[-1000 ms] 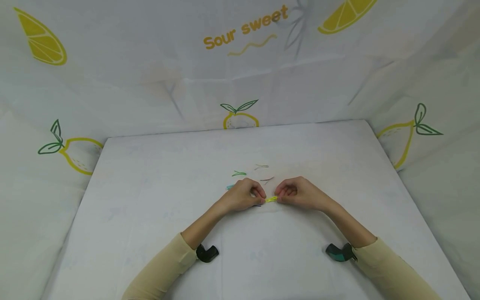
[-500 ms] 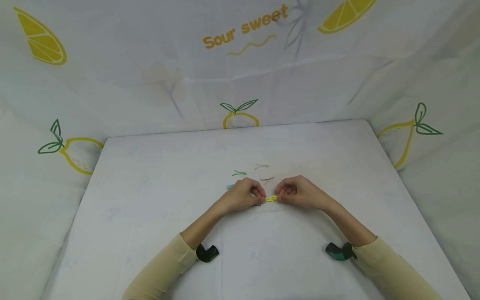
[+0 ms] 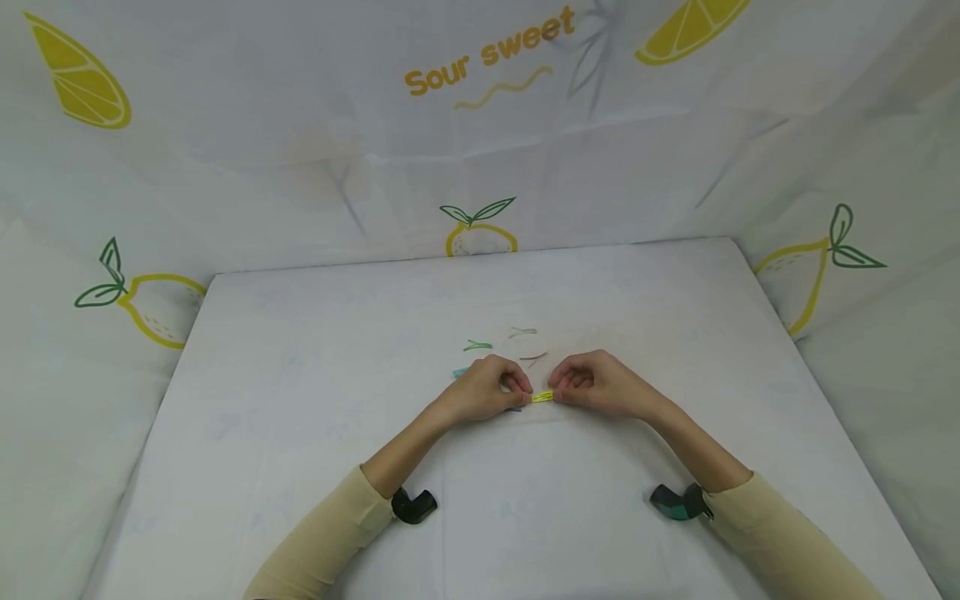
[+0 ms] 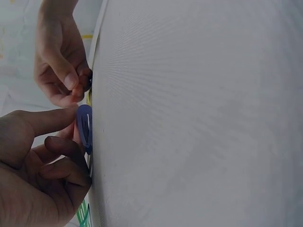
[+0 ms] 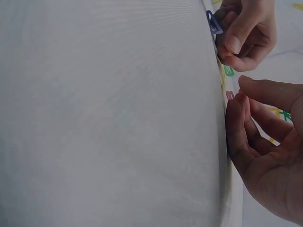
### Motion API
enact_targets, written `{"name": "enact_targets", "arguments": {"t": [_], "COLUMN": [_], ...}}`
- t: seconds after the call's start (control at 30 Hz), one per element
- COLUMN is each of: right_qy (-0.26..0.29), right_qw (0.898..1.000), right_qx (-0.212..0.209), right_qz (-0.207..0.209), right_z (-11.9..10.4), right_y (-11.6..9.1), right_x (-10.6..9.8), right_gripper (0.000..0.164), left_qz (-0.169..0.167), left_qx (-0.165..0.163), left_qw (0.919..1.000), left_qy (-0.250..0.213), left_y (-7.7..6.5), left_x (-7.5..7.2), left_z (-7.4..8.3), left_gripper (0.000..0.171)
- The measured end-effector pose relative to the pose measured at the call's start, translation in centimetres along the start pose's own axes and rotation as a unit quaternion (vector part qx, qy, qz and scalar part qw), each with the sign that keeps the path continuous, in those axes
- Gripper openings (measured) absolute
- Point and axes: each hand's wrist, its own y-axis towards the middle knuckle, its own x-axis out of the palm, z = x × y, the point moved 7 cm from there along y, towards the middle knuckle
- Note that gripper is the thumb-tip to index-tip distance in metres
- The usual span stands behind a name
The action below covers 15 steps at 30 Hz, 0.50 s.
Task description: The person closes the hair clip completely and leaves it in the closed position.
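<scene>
- Yellow narrow hair clip [image 3: 542, 397]: between both hands, at the white bench [image 3: 300, 417].
- Left hand [image 3: 483, 392]: fingers curled, fingertips pinching its left end.
- Right hand [image 3: 603, 388]: likewise, right end.
- Purple teardrop-shaped hair clip [image 4: 82, 124]: just beside left hand.
- Green forked hair clip [image 3: 480, 347]: farther back.

Tbl. booth [image 3: 885, 350] w/ lemon-print walls [image 3: 285, 108]

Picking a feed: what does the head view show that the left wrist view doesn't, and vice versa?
Only the head view: the "Sour sweet" lettering and beige sleeves.

Only the left wrist view: the looped shape of the purple clip, mostly hidden by the left hand in the head view.

Both: the left hand, the right hand and the yellow piece.
</scene>
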Motion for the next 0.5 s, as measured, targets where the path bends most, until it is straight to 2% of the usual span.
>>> {"name": "enact_targets", "arguments": {"t": [0.5], "right_qy": [-0.014], "right_qw": [1.0], "right_qx": [-0.005], "right_qz": [0.015], "right_z": [-0.19], "right_y": [0.43], "right_x": [-0.45], "right_gripper": [0.014], "left_qz": [0.007], "left_qx": [0.026], "left_qw": [0.9996], "left_qy": [0.004], "left_y": [0.2], "left_x": [-0.62], "left_z": [0.44], "left_gripper": [0.006]}}
